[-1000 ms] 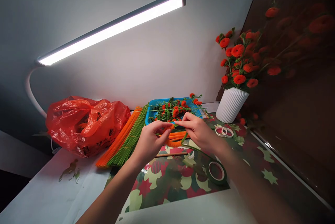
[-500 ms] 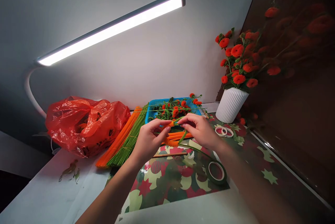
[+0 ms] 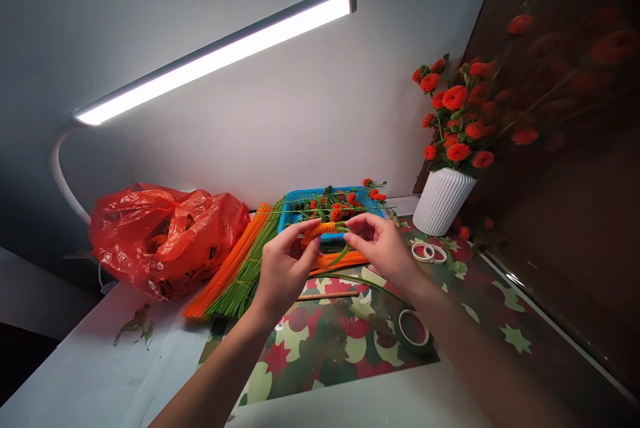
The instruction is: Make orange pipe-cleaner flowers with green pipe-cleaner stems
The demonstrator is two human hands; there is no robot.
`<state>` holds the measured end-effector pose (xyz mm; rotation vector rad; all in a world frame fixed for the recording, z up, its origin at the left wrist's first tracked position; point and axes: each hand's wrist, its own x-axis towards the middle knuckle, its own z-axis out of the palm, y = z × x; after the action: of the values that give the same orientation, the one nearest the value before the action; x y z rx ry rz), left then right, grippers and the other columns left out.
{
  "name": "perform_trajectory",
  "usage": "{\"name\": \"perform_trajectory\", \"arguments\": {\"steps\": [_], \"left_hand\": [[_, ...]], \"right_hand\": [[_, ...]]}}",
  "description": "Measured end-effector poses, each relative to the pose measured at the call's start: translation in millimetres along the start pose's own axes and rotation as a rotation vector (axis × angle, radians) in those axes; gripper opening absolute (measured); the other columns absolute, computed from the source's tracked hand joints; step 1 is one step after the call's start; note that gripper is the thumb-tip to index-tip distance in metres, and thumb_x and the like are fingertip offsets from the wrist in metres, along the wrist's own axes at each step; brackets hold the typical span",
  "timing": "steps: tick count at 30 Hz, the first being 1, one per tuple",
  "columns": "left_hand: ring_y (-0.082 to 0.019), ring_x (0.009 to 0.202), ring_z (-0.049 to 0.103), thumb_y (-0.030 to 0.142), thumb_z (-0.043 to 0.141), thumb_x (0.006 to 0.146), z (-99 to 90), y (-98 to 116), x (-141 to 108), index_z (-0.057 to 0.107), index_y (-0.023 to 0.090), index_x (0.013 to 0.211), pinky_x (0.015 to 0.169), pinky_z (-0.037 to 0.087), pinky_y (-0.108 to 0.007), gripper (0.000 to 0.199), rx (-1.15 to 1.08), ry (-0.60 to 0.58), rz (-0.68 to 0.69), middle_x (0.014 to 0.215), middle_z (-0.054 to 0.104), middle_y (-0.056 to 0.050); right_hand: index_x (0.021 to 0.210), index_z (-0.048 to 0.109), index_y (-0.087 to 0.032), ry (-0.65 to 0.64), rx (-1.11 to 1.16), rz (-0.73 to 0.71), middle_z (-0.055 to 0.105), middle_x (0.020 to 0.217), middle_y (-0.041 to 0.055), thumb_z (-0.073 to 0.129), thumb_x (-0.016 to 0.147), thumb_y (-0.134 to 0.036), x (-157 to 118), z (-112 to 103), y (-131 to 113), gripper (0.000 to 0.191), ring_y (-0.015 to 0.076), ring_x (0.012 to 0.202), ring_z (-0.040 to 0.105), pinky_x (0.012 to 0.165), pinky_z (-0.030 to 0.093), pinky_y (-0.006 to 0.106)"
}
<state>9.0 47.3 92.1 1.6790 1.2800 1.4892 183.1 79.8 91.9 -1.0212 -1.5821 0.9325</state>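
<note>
Between the thumb and fingers of my left hand is a coiled orange pipe cleaner piece, held just in front of the basket. My right hand pinches at its right end, where green stems come out. One green pipe cleaner end hangs down below the coil. Under my hands lie loose orange pipe cleaners and a thin wooden stick. A roll of green tape rests near my right forearm, with a green strand leading toward it.
A blue basket of orange flowers stands behind my hands. To its left are orange pipe cleaners, green pipe cleaners and a red plastic bag. At right are white tape rings and a white vase. A lamp hangs above.
The orange piece has turned and now lies nearly level between my hands, its lower orange part raised. The green end has swung down to the left. My hands stay in about the same place.
</note>
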Motion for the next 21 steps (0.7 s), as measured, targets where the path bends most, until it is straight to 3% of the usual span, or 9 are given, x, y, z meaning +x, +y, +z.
{"name": "perform_trajectory", "arguments": {"steps": [3,7,12,16,21], "left_hand": [[-0.016,0.064,0.069,0.029,0.065,0.082,0.5,0,0,0.066,0.017,0.112,0.057,0.057,-0.025,0.033,-0.016,0.053,0.011,0.098,0.072,-0.008],[-0.015,0.065,0.069,0.027,0.062,0.084,0.7,-2,-1,0.067,0.019,0.113,0.057,0.057,-0.025,0.03,0.046,0.04,0.074,0.095,0.071,-0.007],[-0.012,0.059,0.064,0.024,0.058,0.086,-0.8,-1,0,0.07,0.018,0.107,0.051,0.052,-0.022,0.024,0.151,0.021,0.138,0.09,0.071,-0.006],[-0.015,0.068,0.066,0.023,0.058,0.087,-3.1,-3,2,0.071,0.019,0.105,0.056,0.053,-0.023,0.023,0.167,-0.053,0.175,0.088,0.071,-0.006],[-0.019,0.078,0.07,0.024,0.057,0.088,-5.5,-8,3,0.071,0.02,0.106,0.066,0.058,-0.027,0.024,0.137,-0.147,0.164,0.093,0.072,-0.007]], "right_hand": [[0.09,0.063,-0.018,0.049,0.027,-0.017,0.063,0.072,0.0014,0.068,0.075,-0.028,-6,9,-1,0.019,0.0163,0.067,0.062,0.059,0.052,0.026],[0.095,0.065,-0.019,0.192,-0.065,-0.185,0.067,0.074,0.0015,0.06,0.083,-0.024,-11,14,-2,0.013,0.0152,0.066,0.064,0.061,0.052,0.025],[0.09,0.069,-0.02,0.205,-0.229,-0.383,0.071,0.082,0.0027,0.055,0.087,-0.018,-10,9,-2,0.014,0.0151,0.07,0.065,0.065,0.051,0.025],[0.086,0.069,-0.019,0.161,-0.25,-0.337,0.069,0.074,0.0016,0.054,0.086,-0.016,-6,5,-3,0.015,0.0137,0.062,0.061,0.057,0.047,0.023],[0.083,0.069,-0.02,0.04,-0.2,-0.255,0.069,0.074,0.0013,0.053,0.086,-0.018,-4,2,-4,0.016,0.0142,0.064,0.06,0.058,0.046,0.023]]}}
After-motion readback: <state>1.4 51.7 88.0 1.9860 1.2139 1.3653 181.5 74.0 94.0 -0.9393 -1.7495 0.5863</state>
